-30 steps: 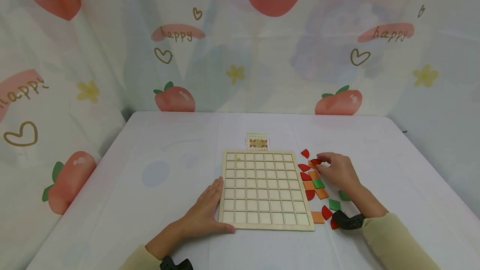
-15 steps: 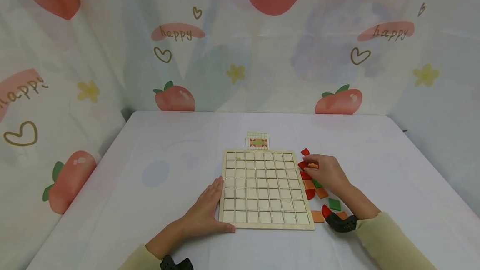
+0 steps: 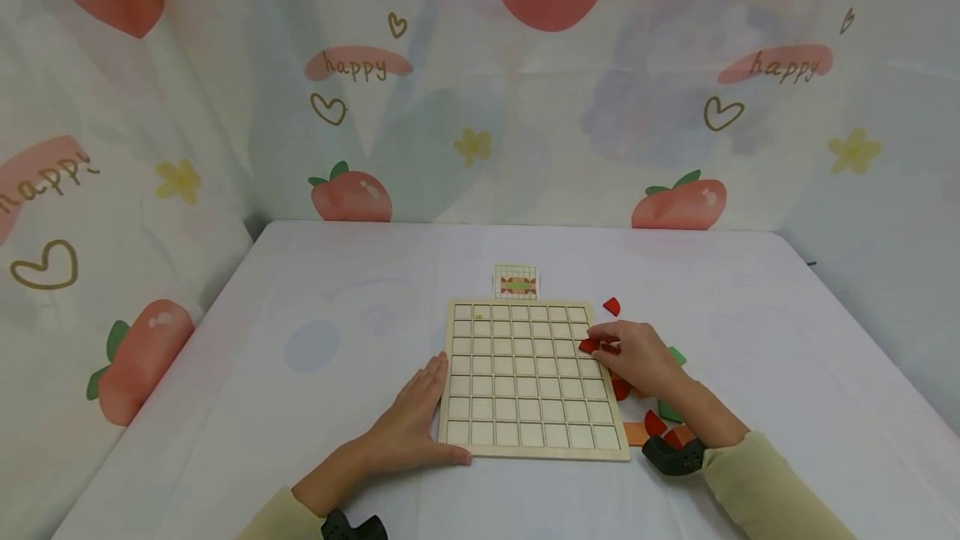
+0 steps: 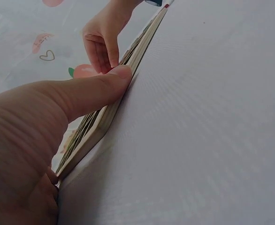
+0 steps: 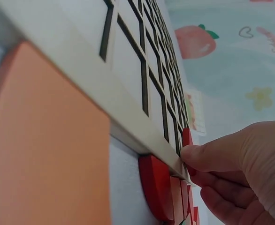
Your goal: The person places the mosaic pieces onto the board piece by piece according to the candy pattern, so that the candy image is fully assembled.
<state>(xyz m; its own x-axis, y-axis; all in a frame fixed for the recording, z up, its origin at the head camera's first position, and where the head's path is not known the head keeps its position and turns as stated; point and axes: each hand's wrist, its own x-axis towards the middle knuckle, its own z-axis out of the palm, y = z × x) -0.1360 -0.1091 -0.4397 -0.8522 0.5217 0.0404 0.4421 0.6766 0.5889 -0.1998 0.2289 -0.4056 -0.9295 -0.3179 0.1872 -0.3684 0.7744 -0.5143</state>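
Note:
A pale wooden grid board (image 3: 534, 453) lies flat on the white table. My left hand (image 3: 405, 427) rests against its near left corner, with straight fingers along the left side and the thumb (image 4: 97, 91) at the front edge. Over the right side of the grid, my right hand (image 3: 641, 357) pinches a small red rounded tile (image 3: 588, 346) between thumb and fingers. In the right wrist view, the same red tile (image 5: 187, 137) stands tilted on edge at the grid cells. Part of it is hidden by the fingertips.
Beyond the board lies a small pattern card (image 3: 516, 283). Along the board's right side are several loose tiles: a red one (image 3: 612, 307) at the back, an orange square (image 3: 635, 434) at the front, green ones (image 3: 669, 412). The right forearm covers some tiles.
My right hand has moved left and nearer, from the loose tiles to the grid's right columns, bringing the red tile along. The left hand has stayed in place.

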